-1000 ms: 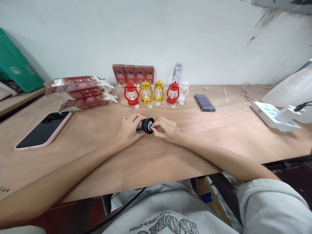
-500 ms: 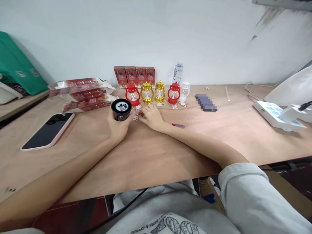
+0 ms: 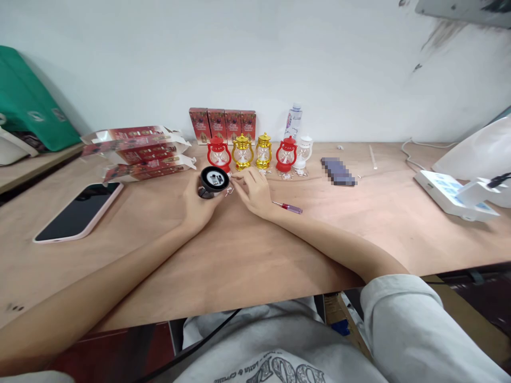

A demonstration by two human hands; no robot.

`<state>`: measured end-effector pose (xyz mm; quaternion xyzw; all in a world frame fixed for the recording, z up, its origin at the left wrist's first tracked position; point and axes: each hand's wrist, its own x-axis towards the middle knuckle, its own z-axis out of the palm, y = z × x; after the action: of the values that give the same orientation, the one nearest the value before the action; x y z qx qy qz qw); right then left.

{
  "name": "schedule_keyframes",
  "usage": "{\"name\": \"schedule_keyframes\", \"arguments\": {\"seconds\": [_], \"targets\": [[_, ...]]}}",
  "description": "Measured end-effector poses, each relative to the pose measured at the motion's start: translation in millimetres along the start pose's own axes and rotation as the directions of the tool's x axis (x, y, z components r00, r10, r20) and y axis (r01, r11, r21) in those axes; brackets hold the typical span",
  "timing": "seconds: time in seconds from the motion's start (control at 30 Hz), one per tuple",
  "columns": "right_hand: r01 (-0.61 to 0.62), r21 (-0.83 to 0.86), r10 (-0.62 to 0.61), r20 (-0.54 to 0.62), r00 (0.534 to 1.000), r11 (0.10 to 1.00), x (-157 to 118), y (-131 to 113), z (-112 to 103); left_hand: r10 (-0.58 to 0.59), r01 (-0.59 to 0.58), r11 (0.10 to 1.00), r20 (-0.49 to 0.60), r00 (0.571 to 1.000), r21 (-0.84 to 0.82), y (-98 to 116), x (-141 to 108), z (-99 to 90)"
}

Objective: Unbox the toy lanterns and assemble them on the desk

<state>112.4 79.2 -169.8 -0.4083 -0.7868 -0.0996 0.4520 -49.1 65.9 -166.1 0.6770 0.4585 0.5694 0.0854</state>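
Note:
My left hand [image 3: 198,206] is wrapped around a black lantern [image 3: 204,192], tipped so that its round base faces up towards me. Inside the base's rim is a pale disc with small dark and silver parts. Right beside it, my right hand [image 3: 255,192] has bent fingers pressed together at the lantern's edge; whatever they pinch is hidden. A small white tag [image 3: 229,191] shows between the two hands. Behind stand red lanterns [image 3: 286,154], gold lanterns [image 3: 242,151] and a white lantern [image 3: 304,153]. A screwdriver [image 3: 293,208] lies just right of my right wrist.
Red boxes [image 3: 217,126] stand against the wall beside a clear bottle [image 3: 294,123]. Opened red cartons [image 3: 139,154] lie to the left, above a phone [image 3: 80,213]. On the right are a blurred dark object [image 3: 338,171] and a white power strip [image 3: 455,194].
The black lantern and my left hand have shifted a little to the right. My right hand has turned, its fingers now at the lantern's edge. More of the screwdriver's shaft shows.

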Motion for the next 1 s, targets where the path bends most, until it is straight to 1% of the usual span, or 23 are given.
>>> {"name": "schedule_keyframes", "arguments": {"seconds": [0.07, 0.13, 0.2, 0.3, 0.4, 0.5, 0.57, 0.63, 0.8, 1.0], "targets": [[0.053, 0.048, -0.049, -0.084, 0.995, 0.997, -4, -1, -5, 0.03, -0.033, 0.998, 0.039, 0.999, 0.058, 0, -1, -1.8], [0.119, 0.058, -0.113, -0.112, 0.987, 0.991, -7, -2, -8, 0.047, -0.063, 0.985, 0.103, 0.994, 0.163, 3, -2, -4.2], [0.167, 0.046, -0.162, -0.102, 0.981, 0.985, -8, -2, -9, 0.028, -0.072, 0.955, 0.153, 0.988, 0.289, 8, -4, -7.1], [0.213, 0.022, -0.211, -0.077, 0.974, 0.977, -8, -1, -8, -0.014, -0.065, 0.903, 0.179, 0.984, 0.425, 14, -4, -11.5], [0.276, -0.009, -0.276, -0.063, 0.959, 0.961, -7, 2, -6, 0.02, -0.146, 0.85, 0.246, 0.969, 0.507, 15, -3, -15.2], [0.365, -0.058, -0.368, -0.051, 0.928, 0.929, -7, 3, -5, 0.071, -0.249, 0.808, 0.331, 0.941, 0.533, 13, -2, -17.4], [0.398, -0.077, -0.4, -0.026, 0.916, 0.914, -7, 3, -5, 0.081, -0.271, 0.801, 0.351, 0.933, 0.535, 12, -2, -17.7], [0.395, -0.077, -0.396, -0.004, 0.918, 0.916, -7, 2, -6, 0.078, -0.266, 0.804, 0.348, 0.934, 0.533, 12, -2, -17.4], [0.375, -0.058, -0.376, -0.02, 0.926, 0.925, -7, 0, -7, 0.066, -0.24, 0.814, 0.327, 0.943, 0.529, 11, -2, -16.5], [0.376, -0.051, -0.377, 0.006, 0.926, 0.925, -8, 1, -7, 0.04, -0.212, 0.818, 0.313, 0.949, 0.535, 9, -1, -16.4]]}}
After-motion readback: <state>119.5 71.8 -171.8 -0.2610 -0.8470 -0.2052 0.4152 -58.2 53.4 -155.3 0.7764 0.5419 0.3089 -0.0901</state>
